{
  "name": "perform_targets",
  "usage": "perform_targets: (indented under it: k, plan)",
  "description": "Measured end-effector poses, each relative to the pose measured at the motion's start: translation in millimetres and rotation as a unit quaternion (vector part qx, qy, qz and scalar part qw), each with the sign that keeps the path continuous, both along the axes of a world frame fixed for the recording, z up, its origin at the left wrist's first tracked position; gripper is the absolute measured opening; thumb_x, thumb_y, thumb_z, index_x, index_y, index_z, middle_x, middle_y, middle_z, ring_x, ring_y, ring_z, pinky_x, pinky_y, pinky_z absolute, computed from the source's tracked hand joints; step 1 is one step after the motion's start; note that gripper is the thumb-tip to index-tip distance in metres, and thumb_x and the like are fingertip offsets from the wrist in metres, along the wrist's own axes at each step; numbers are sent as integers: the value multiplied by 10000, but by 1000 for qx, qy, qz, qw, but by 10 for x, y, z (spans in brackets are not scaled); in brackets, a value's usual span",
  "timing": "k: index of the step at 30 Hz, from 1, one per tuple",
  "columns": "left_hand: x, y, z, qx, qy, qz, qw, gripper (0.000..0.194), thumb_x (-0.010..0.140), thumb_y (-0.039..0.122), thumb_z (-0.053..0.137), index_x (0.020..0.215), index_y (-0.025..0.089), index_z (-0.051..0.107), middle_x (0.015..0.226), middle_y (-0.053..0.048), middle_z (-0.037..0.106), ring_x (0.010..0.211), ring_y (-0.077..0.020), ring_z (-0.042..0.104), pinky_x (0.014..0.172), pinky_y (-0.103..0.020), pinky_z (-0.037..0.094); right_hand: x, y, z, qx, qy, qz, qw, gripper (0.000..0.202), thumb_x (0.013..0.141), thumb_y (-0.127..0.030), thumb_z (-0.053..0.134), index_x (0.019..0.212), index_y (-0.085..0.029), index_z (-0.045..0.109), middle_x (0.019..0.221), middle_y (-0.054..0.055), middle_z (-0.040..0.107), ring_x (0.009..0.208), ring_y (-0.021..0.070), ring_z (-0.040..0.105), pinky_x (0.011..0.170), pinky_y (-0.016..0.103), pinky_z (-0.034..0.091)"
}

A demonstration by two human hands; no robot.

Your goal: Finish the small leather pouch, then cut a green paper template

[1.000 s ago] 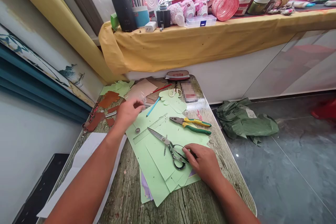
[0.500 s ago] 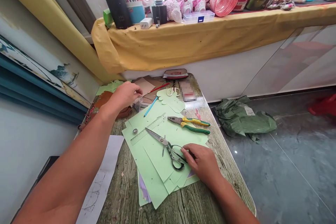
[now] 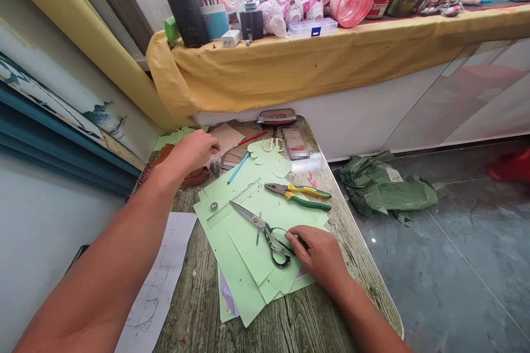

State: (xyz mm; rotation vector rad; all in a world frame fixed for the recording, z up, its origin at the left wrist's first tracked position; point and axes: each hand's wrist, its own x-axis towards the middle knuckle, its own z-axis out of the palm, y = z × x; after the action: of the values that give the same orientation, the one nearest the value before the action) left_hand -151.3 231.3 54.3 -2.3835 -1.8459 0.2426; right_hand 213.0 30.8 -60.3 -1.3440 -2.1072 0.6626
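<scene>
My left hand point(image 3: 197, 150) is at the far left of the table, its fingers closed on a small clear plastic bag point(image 3: 215, 164) with something dark in it. The bag hangs below the fingertips, beside a brown leather-like piece point(image 3: 196, 177). My right hand point(image 3: 317, 248) rests on the near right side of the green paper sheets point(image 3: 244, 253), fingers curled on one handle loop of the scissors point(image 3: 265, 230). These scissors lie flat, blades pointing away to the left. A small metal screw-like piece point(image 3: 259, 229) lies across the blades' pivot end.
Beyond the scissors lie pliers point(image 3: 296, 194), a clear ruler point(image 3: 234, 203), a round metal piece point(image 3: 214, 206) and a blue pencil point(image 3: 239, 168). Green cut paper shapes point(image 3: 271, 159) sit farther back, before a pencil case point(image 3: 277, 116). A drawn-on white sheet point(image 3: 165, 270) lies left.
My left hand has shifted slightly left with the small bag. My right hand stays at the scissors, and the view has moved very slightly.
</scene>
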Motion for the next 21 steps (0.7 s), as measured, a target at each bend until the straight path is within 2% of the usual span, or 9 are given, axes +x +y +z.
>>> perform_targets:
  k: [8,15,21]
  plan:
    - [-15,-42,-7,-6,-8,12,1000,410,968,270,458,1077,258,853,1155,-108,821,1198,-324,669,846,-371,512,0,-6,8,5,-4,-1,1000,310,1116,-369,557,971,-229,792,883,45,845,786,247,783,726,330,490]
    - [-9,-121,17,-29,-41,34,998,441,1036,334,422,1147,264,843,1168,-111,813,1139,-328,671,824,-378,499,6,-7,-3,2,-5,-3,1000,305,1114,-365,556,971,-232,791,881,42,844,785,242,782,721,324,483]
    - [-86,-100,-28,-61,-83,-12,995,368,995,405,511,1062,272,847,1169,-85,819,1227,-341,618,915,-378,492,7,-7,-11,2,-7,-3,1000,311,1117,-371,552,976,-230,791,887,44,845,800,248,787,731,323,478]
